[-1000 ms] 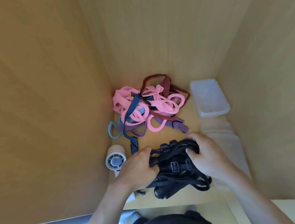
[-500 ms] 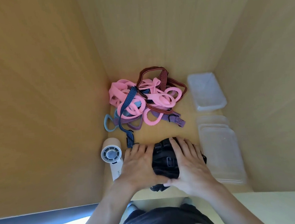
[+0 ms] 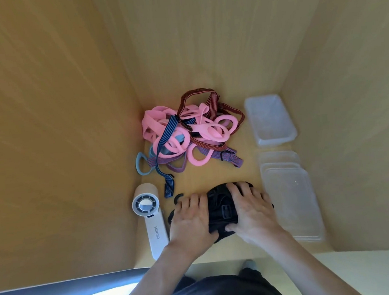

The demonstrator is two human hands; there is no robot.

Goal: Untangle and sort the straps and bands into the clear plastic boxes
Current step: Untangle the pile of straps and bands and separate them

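Black strap bundle [image 3: 221, 212] — pressed between flat left hand [image 3: 190, 220] and right hand [image 3: 253, 210].

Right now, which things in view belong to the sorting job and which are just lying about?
Job: black strap bundle, pressed under left hand and right hand; tangled pile of coloured bands; far clear box; near clear boxes.
Lying about: white handheld fan.
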